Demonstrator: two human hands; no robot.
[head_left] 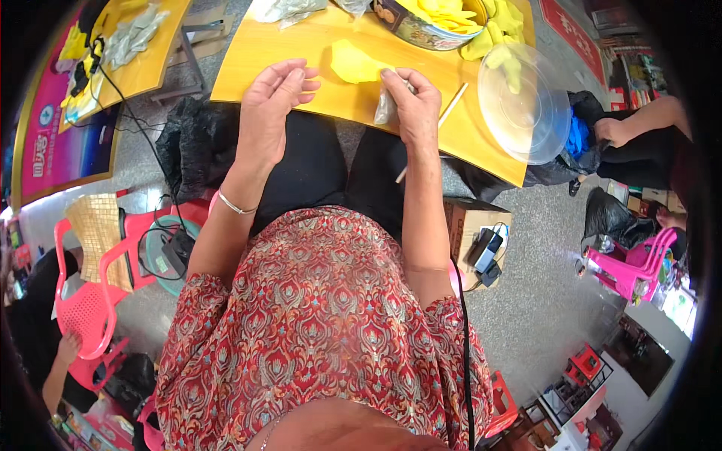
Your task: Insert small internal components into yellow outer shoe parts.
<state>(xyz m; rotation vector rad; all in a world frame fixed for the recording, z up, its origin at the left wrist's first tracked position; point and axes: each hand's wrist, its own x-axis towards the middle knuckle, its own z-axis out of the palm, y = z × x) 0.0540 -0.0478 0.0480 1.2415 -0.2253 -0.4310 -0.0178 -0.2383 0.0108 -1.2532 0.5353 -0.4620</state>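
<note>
Over the near edge of the yellow table (301,46), my left hand (272,105) is raised with its fingers loosely bent and apart, holding nothing. To its right, my right hand (415,101) pinches the end of a soft, flat yellow piece (353,63) between thumb and index finger. The piece stretches left from the pinch toward my left hand, which is apart from it. A small clear plastic bag (384,109) shows just beside my right thumb; whether the fingers hold it too, I cannot tell.
A round tin (429,32) full of yellow pieces stands at the far side, with more yellow pieces (505,30) beside it. A clear round lid (524,103) overhangs the table's right edge. A thin white stick (453,104) lies near my right hand. Another person's hand (615,131) is at right.
</note>
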